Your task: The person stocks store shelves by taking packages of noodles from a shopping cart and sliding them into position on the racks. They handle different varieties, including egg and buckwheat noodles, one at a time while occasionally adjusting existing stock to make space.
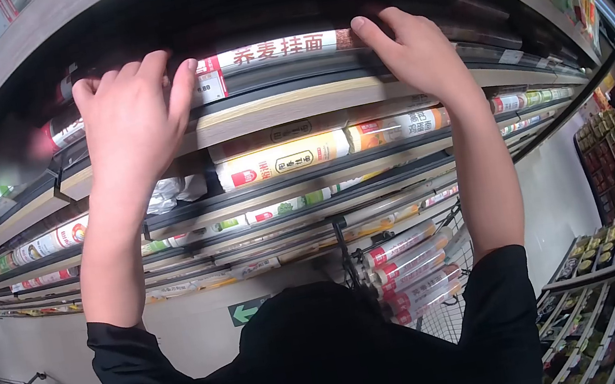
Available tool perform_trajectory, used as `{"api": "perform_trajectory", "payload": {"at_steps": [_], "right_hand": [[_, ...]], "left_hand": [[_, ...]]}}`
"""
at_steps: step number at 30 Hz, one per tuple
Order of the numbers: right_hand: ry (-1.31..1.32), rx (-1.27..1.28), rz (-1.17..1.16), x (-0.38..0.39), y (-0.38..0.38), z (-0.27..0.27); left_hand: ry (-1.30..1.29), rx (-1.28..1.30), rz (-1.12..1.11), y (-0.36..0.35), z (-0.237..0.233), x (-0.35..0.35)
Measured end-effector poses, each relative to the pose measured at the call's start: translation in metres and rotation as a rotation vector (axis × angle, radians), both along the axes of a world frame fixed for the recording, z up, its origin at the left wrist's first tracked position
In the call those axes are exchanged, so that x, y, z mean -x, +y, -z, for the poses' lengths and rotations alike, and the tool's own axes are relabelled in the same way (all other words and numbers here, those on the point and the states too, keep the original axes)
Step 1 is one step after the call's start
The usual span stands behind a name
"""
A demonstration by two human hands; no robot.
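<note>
Grip is loose: the left hand (130,115) lies flat, fingers stretched out, over one end of the buckwheat noodle packet (277,50), while the right hand (414,54) covers the other end, thumb on its front; whether it pinches I cannot tell. The packet lies lengthwise at the shelf edge (294,106). With so little hold, it could slide off towards the wire basket (448,314) below.

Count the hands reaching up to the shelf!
2: the left hand lies on the packs at the left; the right hand touches the end of the long noodle pack.
</note>
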State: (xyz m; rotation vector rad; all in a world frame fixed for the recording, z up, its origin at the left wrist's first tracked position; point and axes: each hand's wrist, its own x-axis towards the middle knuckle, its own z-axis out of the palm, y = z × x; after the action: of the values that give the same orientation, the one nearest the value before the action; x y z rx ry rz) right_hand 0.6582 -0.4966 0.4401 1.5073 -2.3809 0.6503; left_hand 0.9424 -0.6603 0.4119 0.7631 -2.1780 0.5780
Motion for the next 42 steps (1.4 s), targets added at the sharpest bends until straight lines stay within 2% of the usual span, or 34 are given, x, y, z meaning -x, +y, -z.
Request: {"api": "perform_trajectory", "payload": {"at_steps": [1, 4, 8, 12, 13, 17, 20, 21, 24, 25, 28, 30, 32, 36, 38, 39, 40, 41, 42], "right_hand": [[0.004, 0.005, -0.005, -0.001, -0.002, 0.001], [-0.002, -0.003, -0.008, -0.003, -0.007, 0.004], [-0.009, 0.010, -0.001, 0.000, -0.009, 0.007], [-0.021, 0.043, -0.012, -0.002, -0.008, 0.009], [-0.022, 0.053, -0.013, -0.002, -0.007, 0.010], [0.001, 0.132, -0.044, -0.001, -0.007, 0.013], [0.003, 0.211, -0.086, -0.004, -0.003, 0.013], [-0.003, 0.166, -0.077, -0.008, 0.003, 0.007], [0.059, 0.458, -0.150, -0.001, 0.013, 0.023], [0.008, 0.455, -0.173, -0.008, 0.023, 0.018], [0.081, 0.593, -0.195, -0.021, 0.064, 0.015], [0.057, 0.769, -0.198, -0.012, 0.087, 0.035], [-0.019, 0.833, -0.157, -0.009, 0.123, 0.056], [-0.431, 0.712, 0.047, -0.006, 0.205, 0.098], [-0.400, 0.673, 0.265, 0.005, 0.237, 0.142], [-0.379, 0.657, 0.364, 0.012, 0.253, 0.171], [-0.429, 0.446, 0.512, 0.014, 0.286, 0.213], [-0.457, 0.305, 0.555, 0.032, 0.307, 0.257], [-0.654, 0.237, 0.633, 0.034, 0.319, 0.285]], "left_hand": [[0.030, 0.077, 0.044, -0.004, 0.003, 0.002], [-0.050, -0.060, 0.022, 0.006, -0.001, 0.006], [-0.051, -0.071, -0.056, 0.009, -0.001, 0.013], [-0.057, -0.458, -0.112, 0.009, -0.018, 0.019], [-0.019, -0.581, -0.067, 0.011, -0.022, 0.020], [0.161, -0.495, 0.045, -0.005, -0.005, 0.020], [0.205, -0.584, 0.068, 0.005, -0.013, 0.018], [0.234, -0.590, 0.069, 0.010, -0.014, 0.019], [0.522, -0.439, 0.367, 0.010, 0.010, 0.019], [0.567, -0.355, 0.454, 0.017, 0.010, 0.018], [0.707, -0.159, 0.779, 0.040, 0.021, 0.028], [0.796, -0.239, 0.863, 0.069, 0.034, 0.031], [0.740, -0.286, 0.915, 0.080, 0.053, 0.029], [0.320, -0.340, 1.023, 0.120, 0.101, 0.057], [0.117, -0.634, 1.046, 0.143, 0.142, 0.078], [0.043, -1.009, 1.035, 0.160, 0.172, 0.091], [-0.064, -1.385, 1.009, 0.183, 0.204, 0.106], [-0.140, -1.611, 0.929, 0.195, 0.229, 0.116], [-0.220, -1.829, 0.830, 0.205, 0.254, 0.124]]}}
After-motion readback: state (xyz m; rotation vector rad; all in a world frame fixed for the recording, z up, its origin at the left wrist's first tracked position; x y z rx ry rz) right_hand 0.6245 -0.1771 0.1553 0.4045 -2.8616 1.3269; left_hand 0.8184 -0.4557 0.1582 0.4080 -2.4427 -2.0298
